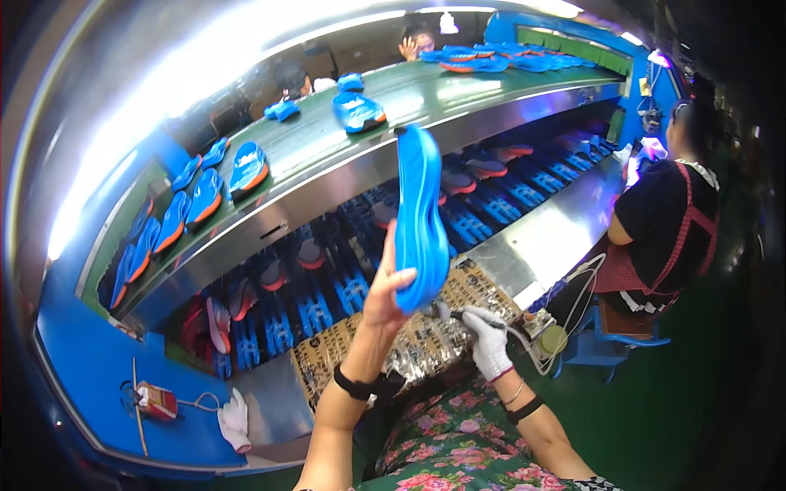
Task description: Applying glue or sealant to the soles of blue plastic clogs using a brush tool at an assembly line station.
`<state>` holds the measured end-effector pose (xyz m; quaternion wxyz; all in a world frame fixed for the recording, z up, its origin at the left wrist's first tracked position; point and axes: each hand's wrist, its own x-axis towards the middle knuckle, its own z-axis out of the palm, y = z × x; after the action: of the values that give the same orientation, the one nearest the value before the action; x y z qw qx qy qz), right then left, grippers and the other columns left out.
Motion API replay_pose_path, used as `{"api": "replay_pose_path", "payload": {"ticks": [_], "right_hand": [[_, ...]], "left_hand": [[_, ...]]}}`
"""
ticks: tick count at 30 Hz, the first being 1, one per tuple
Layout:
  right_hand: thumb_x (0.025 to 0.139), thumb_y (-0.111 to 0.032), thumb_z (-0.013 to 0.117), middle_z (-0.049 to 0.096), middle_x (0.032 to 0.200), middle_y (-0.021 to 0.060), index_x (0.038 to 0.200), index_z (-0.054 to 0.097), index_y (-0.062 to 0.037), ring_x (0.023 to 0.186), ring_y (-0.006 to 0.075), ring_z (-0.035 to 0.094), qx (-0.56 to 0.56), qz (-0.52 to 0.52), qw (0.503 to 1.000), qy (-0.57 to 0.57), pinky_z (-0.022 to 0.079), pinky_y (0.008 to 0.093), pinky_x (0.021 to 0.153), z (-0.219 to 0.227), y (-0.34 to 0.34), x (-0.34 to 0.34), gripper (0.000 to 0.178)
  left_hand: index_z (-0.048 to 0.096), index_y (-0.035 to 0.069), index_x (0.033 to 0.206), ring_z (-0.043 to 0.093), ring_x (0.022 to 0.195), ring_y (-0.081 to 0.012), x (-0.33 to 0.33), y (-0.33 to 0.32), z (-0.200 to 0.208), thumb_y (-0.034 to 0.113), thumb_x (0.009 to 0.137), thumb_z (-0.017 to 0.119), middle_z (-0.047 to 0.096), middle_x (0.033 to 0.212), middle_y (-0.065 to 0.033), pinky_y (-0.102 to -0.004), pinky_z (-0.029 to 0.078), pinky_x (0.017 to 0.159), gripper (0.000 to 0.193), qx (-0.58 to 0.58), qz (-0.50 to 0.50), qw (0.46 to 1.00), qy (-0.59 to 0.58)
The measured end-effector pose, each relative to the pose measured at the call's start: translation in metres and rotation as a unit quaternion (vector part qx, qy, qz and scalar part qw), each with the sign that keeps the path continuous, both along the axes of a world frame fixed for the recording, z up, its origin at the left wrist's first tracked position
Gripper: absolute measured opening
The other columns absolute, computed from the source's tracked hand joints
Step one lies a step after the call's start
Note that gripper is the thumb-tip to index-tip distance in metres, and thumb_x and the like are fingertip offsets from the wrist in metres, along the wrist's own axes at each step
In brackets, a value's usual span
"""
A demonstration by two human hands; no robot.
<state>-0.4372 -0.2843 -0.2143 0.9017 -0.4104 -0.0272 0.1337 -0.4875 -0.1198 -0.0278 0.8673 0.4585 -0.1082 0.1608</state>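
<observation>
My bare left hand (385, 290) grips a blue shoe sole (420, 213) near its lower end. The sole stands nearly upright in front of the conveyor, its wavy grooved side showing. Below and right of it, my right hand (490, 342) wears a white glove and is closed around a slim dark-handled tool (463, 314). The tool's pale tip lies close to the sole's lower end; whether they touch I cannot tell. Beneath both hands is a work surface covered with printed brown paper and shiny clear film (327, 360).
An upper green conveyor belt (307, 151) carries several blue-and-orange soles (248, 168). Shoes (311, 254) sit on blue racks on the lower level. A white glove (235, 421) and a red box (157, 401) lie at left. A co-worker (667, 204) sits at right, near white cables (565, 286).
</observation>
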Motion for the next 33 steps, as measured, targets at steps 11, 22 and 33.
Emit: {"api": "replay_pose_path", "payload": {"ticks": [11,22,33], "right_hand": [[0.090,0.003,0.068,0.074,0.106,0.0144,0.110,0.071,0.0055,0.085,0.0170,0.071,0.063,0.039,0.997,-0.020,0.056,0.0234,0.069,0.034,0.002,0.003,0.021],[0.085,0.002,0.074,0.076,0.108,0.0132,0.108,0.075,0.0036,0.098,0.0190,0.072,-0.129,0.147,0.954,-0.226,0.056,0.0321,0.089,0.103,-0.002,-0.061,0.023],[0.077,0.000,0.078,0.077,0.099,0.0144,0.096,0.077,0.0005,0.088,0.0245,0.074,-0.159,0.002,0.876,-0.456,0.057,0.0350,0.079,0.103,-0.008,-0.052,0.019]], "left_hand": [[0.050,-0.006,0.137,0.069,0.106,-0.0386,-0.155,0.021,-0.208,0.013,0.070,0.068,0.067,0.116,-0.0236,-0.0507,0.055,0.100,0.072,-0.159,-0.001,0.936,0.314],[0.033,0.009,0.157,0.046,0.141,-0.0342,-0.120,-0.018,-0.206,0.080,0.089,0.045,0.047,0.153,-0.0151,-0.0498,0.034,0.120,0.099,-0.350,-0.168,0.917,0.086],[0.031,0.016,0.160,0.044,0.141,-0.0325,-0.102,-0.041,-0.155,0.076,0.098,0.030,0.043,0.157,-0.0089,-0.0501,0.034,0.119,0.086,-0.255,0.059,0.953,0.154]]}}
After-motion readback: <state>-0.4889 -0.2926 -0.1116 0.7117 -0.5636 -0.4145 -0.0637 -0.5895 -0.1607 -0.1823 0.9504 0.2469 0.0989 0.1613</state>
